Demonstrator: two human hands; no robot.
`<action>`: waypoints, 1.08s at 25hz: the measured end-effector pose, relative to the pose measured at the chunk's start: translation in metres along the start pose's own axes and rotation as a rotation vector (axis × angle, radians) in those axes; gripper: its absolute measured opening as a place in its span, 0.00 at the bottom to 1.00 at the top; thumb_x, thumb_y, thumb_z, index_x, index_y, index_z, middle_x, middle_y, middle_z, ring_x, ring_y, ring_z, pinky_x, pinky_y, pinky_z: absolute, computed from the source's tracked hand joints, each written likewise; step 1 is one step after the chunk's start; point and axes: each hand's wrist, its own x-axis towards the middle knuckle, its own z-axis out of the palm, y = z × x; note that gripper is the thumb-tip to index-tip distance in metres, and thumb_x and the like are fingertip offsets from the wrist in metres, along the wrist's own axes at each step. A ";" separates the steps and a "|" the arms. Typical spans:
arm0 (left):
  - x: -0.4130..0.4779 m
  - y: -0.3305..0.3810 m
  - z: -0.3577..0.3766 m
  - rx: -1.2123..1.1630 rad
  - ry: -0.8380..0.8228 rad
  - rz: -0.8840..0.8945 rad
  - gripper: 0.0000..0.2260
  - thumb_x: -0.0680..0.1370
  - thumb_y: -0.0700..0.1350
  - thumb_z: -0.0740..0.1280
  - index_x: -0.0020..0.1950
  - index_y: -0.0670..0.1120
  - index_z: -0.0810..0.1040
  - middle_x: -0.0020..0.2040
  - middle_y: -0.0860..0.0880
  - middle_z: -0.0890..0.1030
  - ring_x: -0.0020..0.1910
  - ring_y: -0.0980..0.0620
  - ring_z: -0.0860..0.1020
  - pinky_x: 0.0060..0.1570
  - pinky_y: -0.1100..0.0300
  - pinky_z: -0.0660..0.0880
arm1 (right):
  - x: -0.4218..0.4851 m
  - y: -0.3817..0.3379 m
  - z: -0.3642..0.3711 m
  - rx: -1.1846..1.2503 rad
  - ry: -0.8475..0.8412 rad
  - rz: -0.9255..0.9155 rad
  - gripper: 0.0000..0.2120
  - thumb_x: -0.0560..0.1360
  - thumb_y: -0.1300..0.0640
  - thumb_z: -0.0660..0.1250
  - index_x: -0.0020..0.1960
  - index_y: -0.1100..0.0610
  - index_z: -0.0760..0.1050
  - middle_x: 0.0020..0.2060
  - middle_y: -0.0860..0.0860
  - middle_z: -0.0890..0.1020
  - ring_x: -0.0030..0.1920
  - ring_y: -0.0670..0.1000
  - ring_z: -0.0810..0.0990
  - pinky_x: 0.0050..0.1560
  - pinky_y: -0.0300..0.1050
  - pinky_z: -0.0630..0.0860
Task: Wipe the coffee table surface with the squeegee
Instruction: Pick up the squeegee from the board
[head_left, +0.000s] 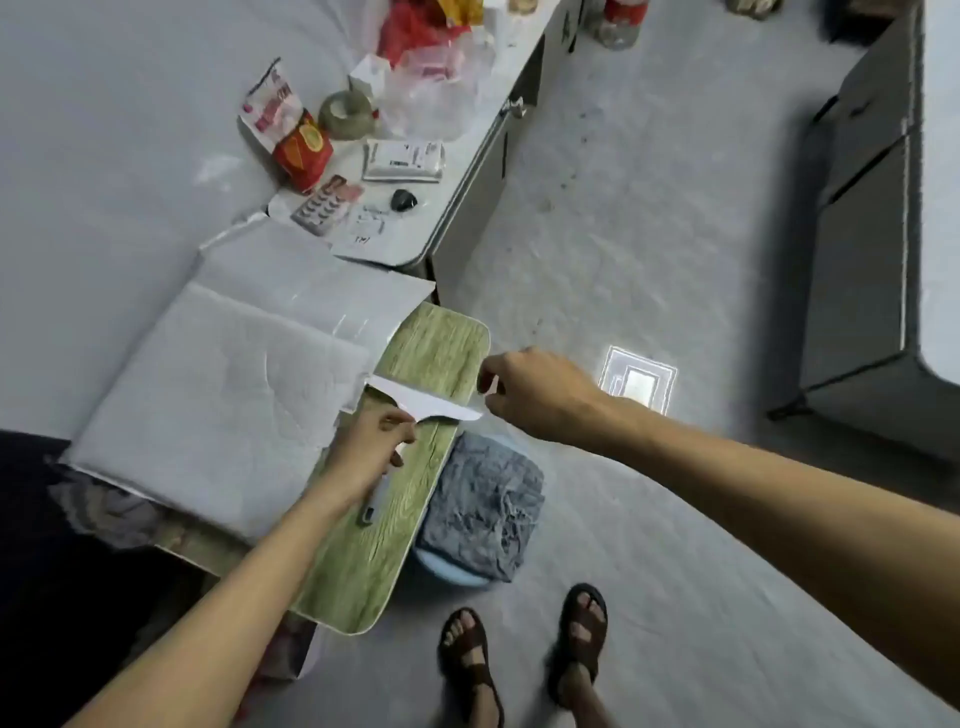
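A white squeegee (423, 401) lies with its wide blade across the pale green wood-grain coffee table (374, 551). My left hand (366, 449) grips its handle just behind the blade; the grey end of the handle sticks out below the palm. My right hand (535, 389) hovers at the blade's right tip, by the table's right edge, fingers curled and pinched there. I cannot tell whether they touch the blade.
A large white padded sheet (218, 395) covers the table's left part. A grey cloth (485, 512) lies on a blue stool beside the table. A white cabinet top (410, 228) with packets and bags stands farther off. My sandalled feet (524, 654) stand on the grey floor.
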 end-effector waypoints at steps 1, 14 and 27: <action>0.014 -0.015 0.010 -0.024 0.075 -0.009 0.06 0.76 0.43 0.67 0.51 0.47 0.81 0.44 0.49 0.85 0.28 0.56 0.79 0.33 0.59 0.74 | 0.012 0.005 0.019 -0.003 -0.040 -0.008 0.13 0.75 0.59 0.62 0.58 0.54 0.78 0.52 0.54 0.83 0.51 0.58 0.80 0.42 0.43 0.70; 0.129 -0.139 0.079 0.412 0.115 -0.060 0.11 0.78 0.50 0.66 0.55 0.43 0.78 0.43 0.47 0.81 0.36 0.48 0.78 0.36 0.58 0.71 | 0.083 0.070 0.191 0.227 -0.055 0.016 0.14 0.73 0.63 0.62 0.54 0.53 0.81 0.52 0.53 0.84 0.52 0.53 0.82 0.52 0.52 0.79; -0.013 0.232 0.092 -0.257 -0.472 0.165 0.06 0.77 0.43 0.69 0.45 0.41 0.74 0.26 0.53 0.77 0.20 0.57 0.68 0.20 0.67 0.64 | -0.094 0.121 -0.074 0.259 0.104 0.136 0.12 0.77 0.45 0.64 0.53 0.52 0.79 0.46 0.51 0.84 0.42 0.51 0.78 0.44 0.47 0.74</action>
